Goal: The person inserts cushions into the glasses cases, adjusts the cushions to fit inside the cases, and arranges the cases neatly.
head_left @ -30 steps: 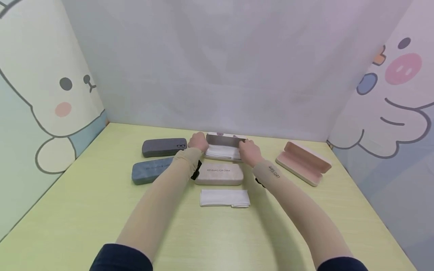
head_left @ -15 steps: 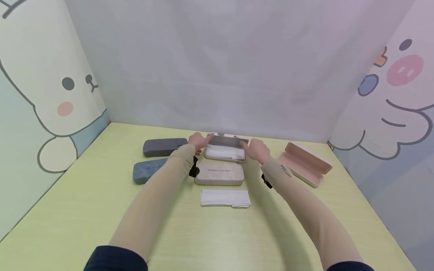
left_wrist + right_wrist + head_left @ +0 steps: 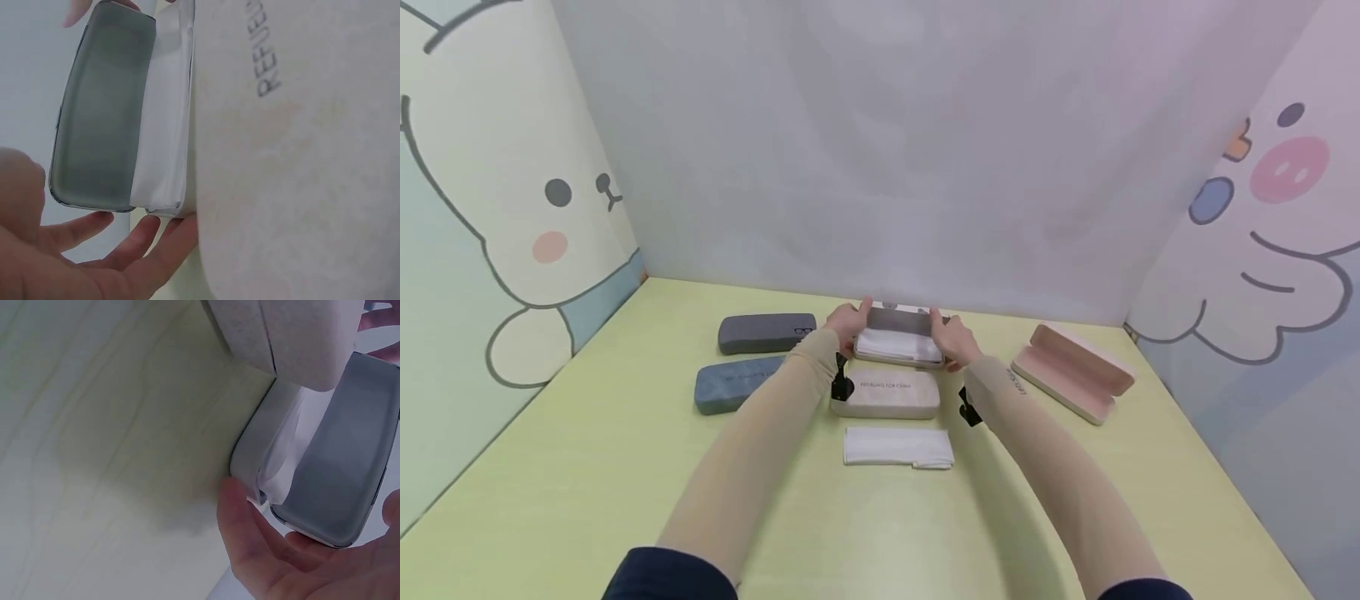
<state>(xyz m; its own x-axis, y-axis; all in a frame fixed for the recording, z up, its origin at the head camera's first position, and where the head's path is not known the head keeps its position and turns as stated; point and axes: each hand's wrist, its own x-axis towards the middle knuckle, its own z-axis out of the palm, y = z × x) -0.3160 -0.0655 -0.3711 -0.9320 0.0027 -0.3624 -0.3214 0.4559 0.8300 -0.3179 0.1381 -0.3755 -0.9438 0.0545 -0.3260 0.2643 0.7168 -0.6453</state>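
A glasses case with a grey lining point(image 3: 898, 320) stands with its lid up at the back middle. Inside it lies a folded white cloth point(image 3: 897, 342). My left hand point(image 3: 846, 323) is at the case's left end; in the left wrist view its fingers point(image 3: 128, 250) reach out against that end, thumb apart from the lid. On the opposite end, the fingers point(image 3: 240, 519) of my right hand point(image 3: 953, 340) touch the case's side and lid, with the thumb near the lid's edge. A closed pale glasses case with lettering point(image 3: 887, 398) sits just in front.
A second folded white cloth point(image 3: 897, 447) lies on the table nearer to me. Closed grey point(image 3: 758, 335) and blue point(image 3: 730, 388) glasses cases are on the left, the blue one partly behind my left arm. An open pink glasses case point(image 3: 1066, 377) stands on the right.
Both hands were up at the lid's corners; their fingers have come down along the case's two ends, with thumbs raised beside the lid. The lid stays up and the cloth stays inside.
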